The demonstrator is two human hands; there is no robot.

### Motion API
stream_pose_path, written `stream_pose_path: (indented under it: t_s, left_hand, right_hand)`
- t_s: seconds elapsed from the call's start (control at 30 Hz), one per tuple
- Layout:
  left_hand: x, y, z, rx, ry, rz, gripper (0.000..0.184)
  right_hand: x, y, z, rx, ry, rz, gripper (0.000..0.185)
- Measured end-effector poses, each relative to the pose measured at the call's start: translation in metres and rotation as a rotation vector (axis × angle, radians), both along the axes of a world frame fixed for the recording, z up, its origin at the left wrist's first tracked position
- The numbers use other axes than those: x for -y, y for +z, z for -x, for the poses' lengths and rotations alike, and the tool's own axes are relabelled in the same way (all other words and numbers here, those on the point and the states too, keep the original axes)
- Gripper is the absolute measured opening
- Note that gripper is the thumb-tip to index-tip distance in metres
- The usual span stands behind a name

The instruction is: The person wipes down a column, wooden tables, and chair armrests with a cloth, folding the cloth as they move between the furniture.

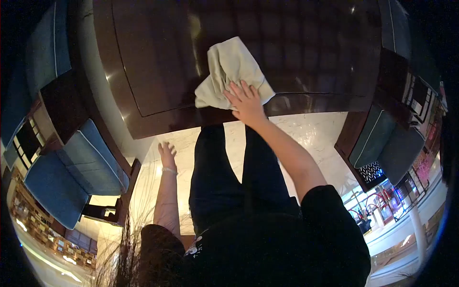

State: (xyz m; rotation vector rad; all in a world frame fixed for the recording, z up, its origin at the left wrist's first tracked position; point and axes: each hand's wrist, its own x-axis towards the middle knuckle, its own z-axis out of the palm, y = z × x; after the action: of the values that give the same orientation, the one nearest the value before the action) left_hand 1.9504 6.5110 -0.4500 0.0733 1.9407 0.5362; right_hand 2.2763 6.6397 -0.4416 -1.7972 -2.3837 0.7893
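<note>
A crumpled, pale beige cloth (229, 67) lies on the dark, glossy wooden table (162, 52), close to its near edge. Pressed on the cloth's lower right part is my right hand (246, 101), palm down with its fingers spread. My left hand (167, 155) hangs in the air below the table's near edge, over the pale floor, fingers apart and nothing in it. A thin band is round the left wrist.
Blue cushioned seats (91, 160) stand on the left, and darker ones (382, 143) on the right. My legs are just below the table edge, above the marble-like floor (306, 131). Lit shelves with bottles (380, 210) show at the lower right.
</note>
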Motion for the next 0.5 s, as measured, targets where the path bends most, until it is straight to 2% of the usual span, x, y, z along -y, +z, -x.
stream_pose_path:
  t_s: [0.03, 0.1, 0.13, 0.2, 0.23, 0.3, 0.37, 0.43, 0.5]
  left_hand:
    - [-0.018, -0.013, -0.008, 0.000, 0.089, -0.030, 0.072]
    - [-0.055, -0.036, -0.024, 0.165, 0.080, 0.033, 0.094]
    - [-0.076, -0.041, -0.038, 0.160, 0.078, 0.040, 0.094]
    - [-0.104, -0.040, -0.063, -0.051, 0.426, 0.337, 0.112]
    - [-0.101, -0.044, -0.057, -0.060, 0.432, 0.343, 0.112]
    - [-0.087, -0.057, -0.039, 0.214, 0.391, 0.281, 0.118]
    - [-0.088, -0.068, -0.040, 0.147, 0.404, 0.303, 0.117]
    - [-0.088, -0.054, -0.045, 0.075, 0.425, 0.337, 0.115]
    - [-0.110, -0.025, -0.067, -0.070, 0.332, 0.306, 0.114]
  right_hand:
    - [-0.007, 0.003, -0.021, 0.037, 0.071, 0.016, 0.066]
    - [-0.023, 0.009, -0.066, 0.132, 0.160, 0.026, 0.065]
    - [-0.028, 0.012, -0.090, 0.187, 0.175, 0.029, 0.066]
    - [-0.040, 0.014, -0.143, 0.299, 0.086, 0.045, 0.065]
    - [-0.048, 0.018, -0.170, 0.345, 0.021, 0.021, 0.064]
    - [-0.054, 0.014, -0.229, 0.397, -0.100, -0.052, 0.062]
    - [-0.052, -0.005, -0.295, 0.356, -0.235, -0.138, 0.062]
    - [-0.054, -0.029, -0.323, 0.295, -0.295, -0.163, 0.063]
    - [-0.068, -0.049, -0.327, 0.230, -0.528, -0.236, 0.063]
